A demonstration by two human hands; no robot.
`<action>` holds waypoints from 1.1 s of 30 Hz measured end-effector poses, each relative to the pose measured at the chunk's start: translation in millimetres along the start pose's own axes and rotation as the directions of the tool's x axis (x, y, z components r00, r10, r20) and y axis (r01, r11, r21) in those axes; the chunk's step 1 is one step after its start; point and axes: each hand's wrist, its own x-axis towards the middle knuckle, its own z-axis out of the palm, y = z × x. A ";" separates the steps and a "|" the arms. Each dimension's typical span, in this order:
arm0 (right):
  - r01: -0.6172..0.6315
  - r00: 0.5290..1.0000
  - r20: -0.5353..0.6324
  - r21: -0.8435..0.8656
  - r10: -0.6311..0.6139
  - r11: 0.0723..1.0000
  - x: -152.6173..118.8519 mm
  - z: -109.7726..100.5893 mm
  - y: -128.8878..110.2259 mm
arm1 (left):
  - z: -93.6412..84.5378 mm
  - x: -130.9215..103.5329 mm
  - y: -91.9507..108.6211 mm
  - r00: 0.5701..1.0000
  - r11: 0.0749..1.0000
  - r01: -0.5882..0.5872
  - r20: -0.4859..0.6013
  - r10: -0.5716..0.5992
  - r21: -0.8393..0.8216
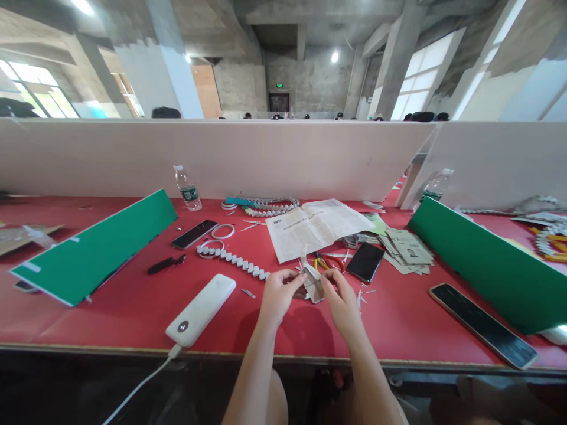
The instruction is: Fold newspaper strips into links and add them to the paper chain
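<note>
My left hand (280, 292) and my right hand (339, 295) meet over the red table, both pinching a small folded piece of newspaper (313, 285) between thumb and fingers. A chain of folded paper (241, 261) runs from a white tape roll up to my left hand; whether it joins the held piece is hidden. Just beyond my hands lies an open newspaper sheet (316, 227). Close to my right fingers are pliers with red and yellow handles (325, 261) and paper scraps (361, 297).
A white power bank (201, 310) with a cable lies left, near black phones (195, 234) and a black knife (166, 264). Green dividers (100, 248) (487, 260) flank the space. Cut paper sheets (407, 248), another phone (365, 262) and scissors (254, 224) lie around; a bottle (188, 189) stands behind.
</note>
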 end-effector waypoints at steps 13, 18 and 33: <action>-0.041 0.995 -0.084 0.051 0.045 0.998 3.9 -9.4 1.0 | 6.3 2.0 -7.3 0.999 0.987 -0.031 -0.007 0.032 0.159; -0.040 0.996 -0.085 -0.021 0.038 0.999 5.0 -15.9 2.3 | 7.0 1.9 -9.1 0.996 0.955 -0.077 -0.009 0.083 0.285; 0.030 0.999 -0.039 -0.118 -0.035 0.993 2.4 -14.2 0.7 | 12.2 -0.3 -10.2 0.964 0.808 -0.176 -0.067 0.257 0.563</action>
